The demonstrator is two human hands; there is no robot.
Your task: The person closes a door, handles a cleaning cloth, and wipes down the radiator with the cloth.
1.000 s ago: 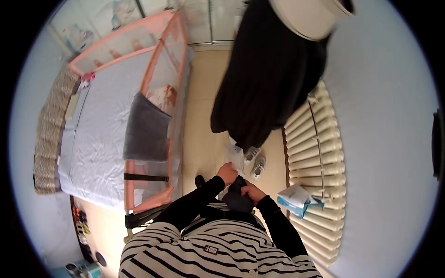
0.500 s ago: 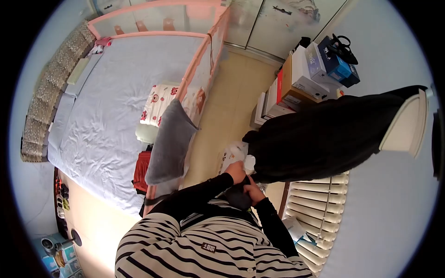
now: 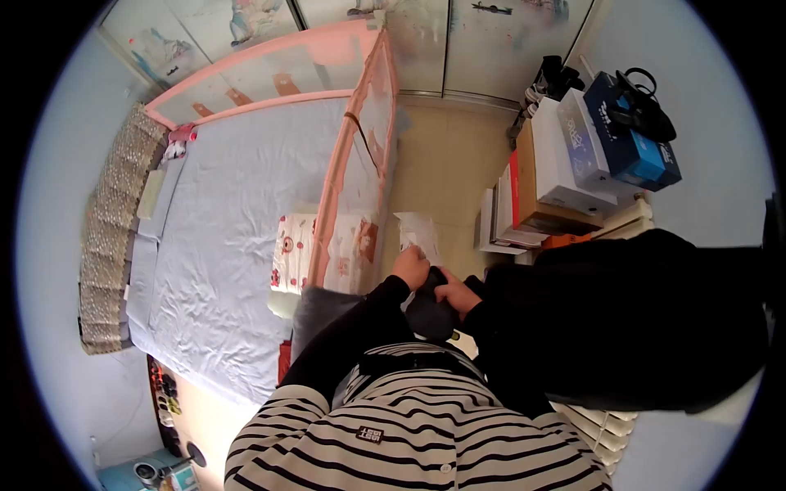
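Observation:
In front of the striped shirt, my left hand [image 3: 411, 267] is closed at the upper edge of a dark grey cloth item [image 3: 431, 315] and beside a whitish translucent plastic bag [image 3: 419, 231]. My right hand [image 3: 457, 293] grips the dark item from the right, its fingers wrapped over the top. The item hangs bunched below both hands, close to my waist. Which of the two things my left fingers pinch is hard to make out. A large black garment [image 3: 622, 319] hangs close by on the right and covers part of my right sleeve.
On the left is a bed [image 3: 237, 196] with a pink mesh rail [image 3: 332, 188]; a grey cushion [image 3: 315, 315] lies by it. Stacked boxes [image 3: 565, 164] stand ahead right, a black bag on top. Behind the garment is a white radiator [image 3: 602, 430].
The view has swung and moved forward, so the black garment now lies to the right and the boxes show. Both hands stay at the dark item, now higher in view.

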